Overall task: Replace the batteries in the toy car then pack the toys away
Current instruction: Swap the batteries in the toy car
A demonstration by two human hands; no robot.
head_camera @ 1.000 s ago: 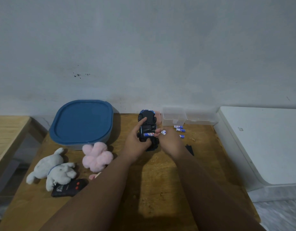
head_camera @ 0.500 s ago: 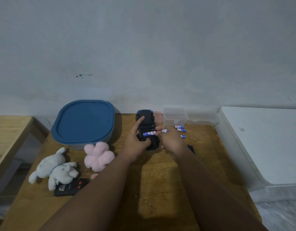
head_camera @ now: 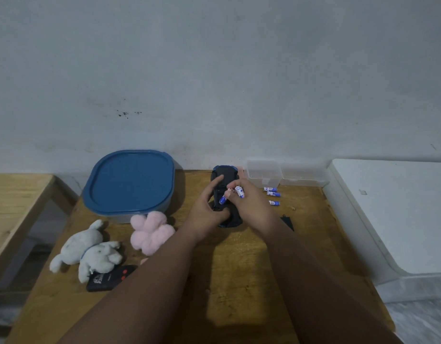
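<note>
Left hand (head_camera: 205, 212) fingers curled round the toy car (head_camera: 224, 175) (underside up). Right hand (head_camera: 251, 207) fingers pinch two batteries (head_camera: 240, 191) over it.

Wooden table (head_camera: 239, 281) carries blue-lidded container (head_camera: 128, 181), grey plush (head_camera: 90, 252), pink plush (head_camera: 149, 230), black remote (head_camera: 110, 278), 3 loose batteries (head_camera: 272, 194), clear box (head_camera: 264, 172), small black piece (head_camera: 287, 222).

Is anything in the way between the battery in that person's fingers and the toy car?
Nothing visible does. The right hand pinches a battery directly over the toy car, which the left hand grips. A second battery sits slanted at the car's underside beneath that hand; whether it fills the slot is unclear.
</note>
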